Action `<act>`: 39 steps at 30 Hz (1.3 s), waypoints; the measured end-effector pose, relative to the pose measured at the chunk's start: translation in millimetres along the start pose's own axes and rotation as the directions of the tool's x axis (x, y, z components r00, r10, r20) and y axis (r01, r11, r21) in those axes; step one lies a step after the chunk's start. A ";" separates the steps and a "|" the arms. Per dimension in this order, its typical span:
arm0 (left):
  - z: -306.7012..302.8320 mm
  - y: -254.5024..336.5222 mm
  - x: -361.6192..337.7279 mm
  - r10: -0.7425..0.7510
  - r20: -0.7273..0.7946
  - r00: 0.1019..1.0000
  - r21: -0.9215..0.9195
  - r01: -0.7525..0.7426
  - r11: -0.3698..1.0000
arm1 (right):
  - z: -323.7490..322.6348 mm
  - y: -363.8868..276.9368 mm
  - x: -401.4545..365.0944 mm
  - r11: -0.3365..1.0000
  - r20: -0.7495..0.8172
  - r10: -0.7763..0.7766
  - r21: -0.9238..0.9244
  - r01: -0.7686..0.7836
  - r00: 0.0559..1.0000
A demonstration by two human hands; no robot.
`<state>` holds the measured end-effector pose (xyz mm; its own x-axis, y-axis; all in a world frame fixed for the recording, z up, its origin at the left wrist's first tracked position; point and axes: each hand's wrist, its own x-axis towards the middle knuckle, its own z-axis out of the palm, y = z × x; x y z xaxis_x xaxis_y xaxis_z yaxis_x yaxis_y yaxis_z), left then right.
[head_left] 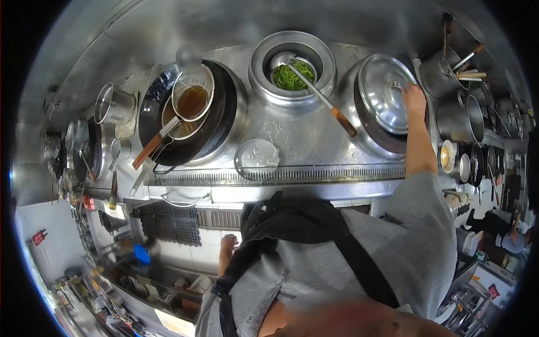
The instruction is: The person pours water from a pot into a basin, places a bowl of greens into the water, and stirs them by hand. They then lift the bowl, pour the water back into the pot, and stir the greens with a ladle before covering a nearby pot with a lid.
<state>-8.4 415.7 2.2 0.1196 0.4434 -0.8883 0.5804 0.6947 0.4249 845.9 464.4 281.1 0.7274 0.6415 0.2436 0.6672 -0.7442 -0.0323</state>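
My right hand (414, 101) grips the handle of a shiny metal lid (384, 92), at the right end of the steel range. Beneath the lid is a dark wok (368, 121), its contents hidden. Low beside my body hangs my left hand (229, 244), small in view, with its fingers loosely apart and nothing visible in it. A ladle (325, 104) with a wooden grip lies across the middle pot (264, 62), over chopped green vegetables (293, 76).
On the left, a strainer (168, 135) rests across a bowl of brown liquid (192, 102) inside a large black wok (227, 112). A clear round lid (257, 158) lies on the range top. Metal pots (460, 119) stand at the right. Another person (505, 236) is at far right.
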 end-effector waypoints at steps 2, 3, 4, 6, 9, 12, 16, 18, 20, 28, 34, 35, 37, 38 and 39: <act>-7.3 22.6 0.6 0.118 0.034 0.993 0.022 -0.118 0.993 | 40.0 24.5 25.5 0.991 0.133 -0.036 -0.125 0.053 0.990; -11.2 29.5 2.1 0.206 0.052 0.977 0.161 -0.212 0.964 | 69.3 41.6 36.0 0.986 0.144 -0.054 -0.151 0.076 0.988; -10.8 27.7 5.5 0.284 0.080 0.955 0.292 -0.295 0.910 | 94.5 54.3 46.2 0.979 0.156 -0.076 -0.177 0.104 0.985; -0.7 56.7 -9.5 0.059 -0.071 0.996 0.249 -0.040 0.968 | 107.7 57.1 47.6 0.978 0.146 -0.125 -0.150 0.146 0.981; 21.1 115.4 -46.4 -0.124 -0.253 0.959 0.170 0.170 0.971 | 114.0 56.4 62.8 0.963 0.273 -0.144 -0.183 0.198 0.951; 18.5 96.0 -30.0 -0.191 -0.215 0.958 0.144 0.225 0.964 | 120.6 64.6 74.0 0.969 0.294 -0.168 -0.126 0.212 0.941; 16.5 60.7 -14.4 -0.265 -0.171 0.949 -0.141 0.243 0.960 | 91.8 50.5 118.6 0.970 0.263 -0.174 -0.119 0.211 0.949; 17.4 73.1 -19.7 -0.053 0.005 0.999 0.383 0.047 0.922 | 58.5 21.2 130.5 0.953 0.177 -0.291 -0.030 0.301 0.940; 15.6 49.0 0.4 -0.005 0.013 1.000 0.342 0.000 0.940 | 47.3 -11.2 139.0 0.894 0.021 -0.439 0.107 0.435 0.898; 25.1 97.8 -6.2 -0.251 -0.226 0.941 -0.187 0.211 0.960 | 16.4 -233.5 125.9 0.739 0.102 -0.671 0.180 0.650 0.734; 40.9 19.1 -28.0 -0.146 -0.248 0.958 -0.377 0.044 0.925 | 47.5 -325.0 116.0 0.629 0.143 -0.778 0.163 0.760 0.612; 43.5 -28.1 -16.7 0.062 -0.216 0.974 -0.125 -0.091 0.988 | 48.3 -331.9 111.8 0.650 0.184 -0.760 0.172 0.741 0.624; 62.0 -12.2 -58.4 0.317 -0.103 0.943 0.093 -0.308 0.947 | 55.6 -342.7 106.5 0.663 0.223 -0.747 0.178 0.727 0.626; 77.7 -15.2 -72.3 0.235 -0.198 0.952 -0.046 -0.248 0.968 | 61.9 -345.5 104.9 0.671 0.235 -0.738 0.163 0.723 0.632; 89.0 -54.7 -41.1 -0.108 -0.124 0.986 -0.248 0.074 0.966 | 67.2 -347.5 103.1 0.680 0.247 -0.729 0.149 0.718 0.639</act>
<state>26.6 309.0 -0.1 -0.0446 0.4328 -0.9004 0.3693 0.8446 0.3877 699.8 801.7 252.3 0.0182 0.9980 -0.0601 0.9998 -0.0177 0.0089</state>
